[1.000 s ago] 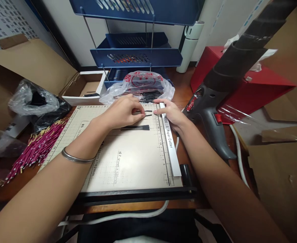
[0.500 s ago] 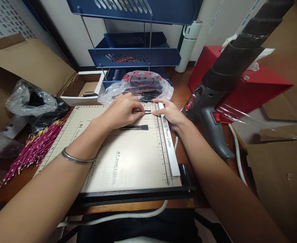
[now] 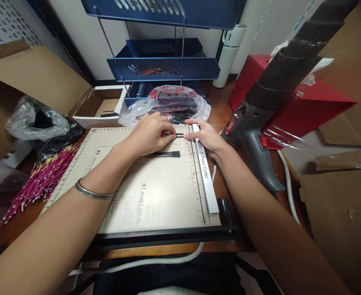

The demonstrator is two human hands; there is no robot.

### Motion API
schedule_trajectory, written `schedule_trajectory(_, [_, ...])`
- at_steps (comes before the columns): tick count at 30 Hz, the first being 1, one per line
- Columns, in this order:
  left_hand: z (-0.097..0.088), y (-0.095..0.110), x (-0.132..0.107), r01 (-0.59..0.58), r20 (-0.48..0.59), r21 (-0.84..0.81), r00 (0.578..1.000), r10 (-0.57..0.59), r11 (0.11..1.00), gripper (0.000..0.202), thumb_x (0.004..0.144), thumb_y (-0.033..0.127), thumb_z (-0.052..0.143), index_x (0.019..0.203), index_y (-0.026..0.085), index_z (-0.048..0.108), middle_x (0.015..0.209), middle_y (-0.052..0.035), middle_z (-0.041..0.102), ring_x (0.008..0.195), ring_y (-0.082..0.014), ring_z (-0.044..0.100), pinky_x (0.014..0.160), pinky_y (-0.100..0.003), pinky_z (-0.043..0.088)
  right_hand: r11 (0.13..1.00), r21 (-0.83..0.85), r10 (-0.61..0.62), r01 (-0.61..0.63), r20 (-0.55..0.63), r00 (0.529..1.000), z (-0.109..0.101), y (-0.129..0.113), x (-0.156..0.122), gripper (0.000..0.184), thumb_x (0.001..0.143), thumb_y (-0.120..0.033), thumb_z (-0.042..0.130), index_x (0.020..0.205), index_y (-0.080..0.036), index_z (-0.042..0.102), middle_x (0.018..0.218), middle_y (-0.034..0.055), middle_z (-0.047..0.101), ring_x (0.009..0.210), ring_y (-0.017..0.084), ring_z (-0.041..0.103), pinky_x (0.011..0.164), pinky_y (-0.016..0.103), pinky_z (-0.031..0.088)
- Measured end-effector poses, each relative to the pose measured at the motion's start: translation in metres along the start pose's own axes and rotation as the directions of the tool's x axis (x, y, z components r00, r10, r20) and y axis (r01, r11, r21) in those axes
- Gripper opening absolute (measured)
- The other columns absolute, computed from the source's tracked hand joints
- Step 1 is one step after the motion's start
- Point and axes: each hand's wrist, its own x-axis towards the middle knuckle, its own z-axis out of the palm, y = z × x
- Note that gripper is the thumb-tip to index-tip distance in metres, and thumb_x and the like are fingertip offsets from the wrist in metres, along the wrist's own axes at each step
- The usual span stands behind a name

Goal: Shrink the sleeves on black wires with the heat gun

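My left hand (image 3: pixel 152 132) is closed in a pinch on a couple of thin dark strips (image 3: pixel 179 135), whose right ends stick out past the fingertips. My right hand (image 3: pixel 207 137) lies over the far end of the white bar (image 3: pixel 204 176) lettered "Paper Cutter". Its thumb and forefinger are apart, and the thumb tip is at the strips' right ends. Below the left fingers, a small row of thin black strips (image 3: pixel 163 154) lies on the cream, gridded paper cutter board (image 3: pixel 165 192). The left hand hides the other ends of the held strips.
Behind the board sits a clear plastic bag (image 3: pixel 131 116) with more black strips. Left are magenta, gold-tipped wires (image 3: pixel 45 176), a black bag (image 3: pixel 54 137) and an open white box (image 3: pixel 96 121). A grey heat-gun-like tool (image 3: pixel 260 119) and red box (image 3: pixel 318 98) stand right, blue shelves (image 3: pixel 163 69) behind.
The exposed ends of the held strips lie slightly closer together, and my right thumb has shifted a little left. Otherwise both hands stay in place.
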Motion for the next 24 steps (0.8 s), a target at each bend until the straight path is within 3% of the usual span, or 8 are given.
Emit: schedule_trajectory(24, [0.0013,0.0013,0.0005,0.037,-0.017,0.016,0.999,-0.036,0.999,0.022,0.098,0.032,0.066,0.099,0.02,0.084,0.084,-0.0073,0.069,0.093,-0.0276,0.06,0.087,-0.042,0.043,1.0,-0.017,0.007,-0.007,-0.021,1.0,0.0009,-0.0009,0.0006,0.061,0.053,-0.019,0.08,0.113,-0.025,0.07,0.103,0.0037,0.069,0.1,0.027,0.066,0.098,0.048,0.054])
